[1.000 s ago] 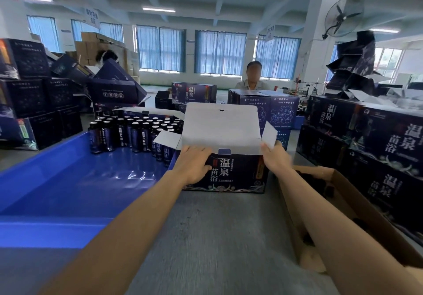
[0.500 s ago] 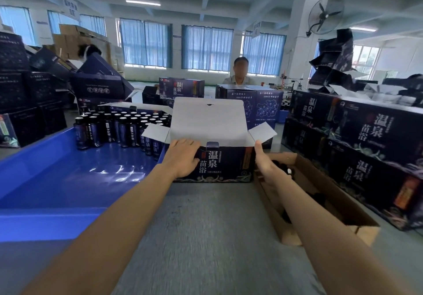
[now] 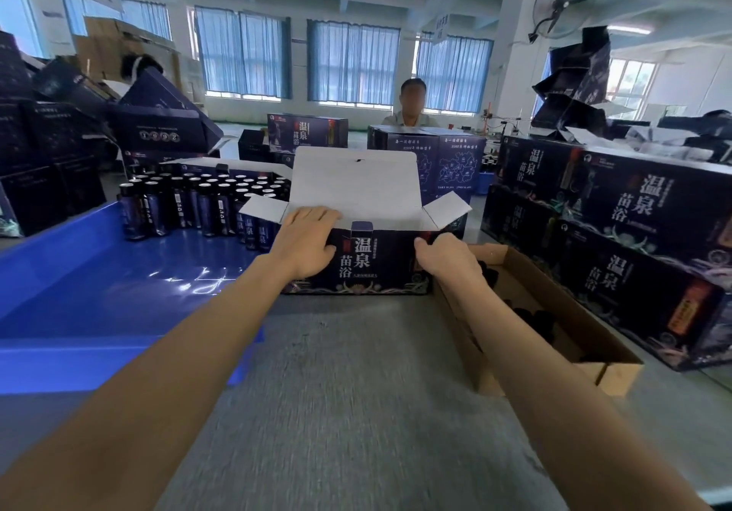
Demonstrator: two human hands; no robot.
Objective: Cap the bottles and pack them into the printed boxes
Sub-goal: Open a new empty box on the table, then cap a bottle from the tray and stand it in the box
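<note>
Printed box (image 3: 368,261) between bottles (image 3: 190,205), cardboard tray (image 3: 618,376)

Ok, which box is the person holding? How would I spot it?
Find the big blue tray on the left and the brown cardboard tray on the right. Between them on the grey table sits one dark printed box, held by the left hand and right hand. Unlike the shut boxes stacked around, its white lid stands open.
</note>
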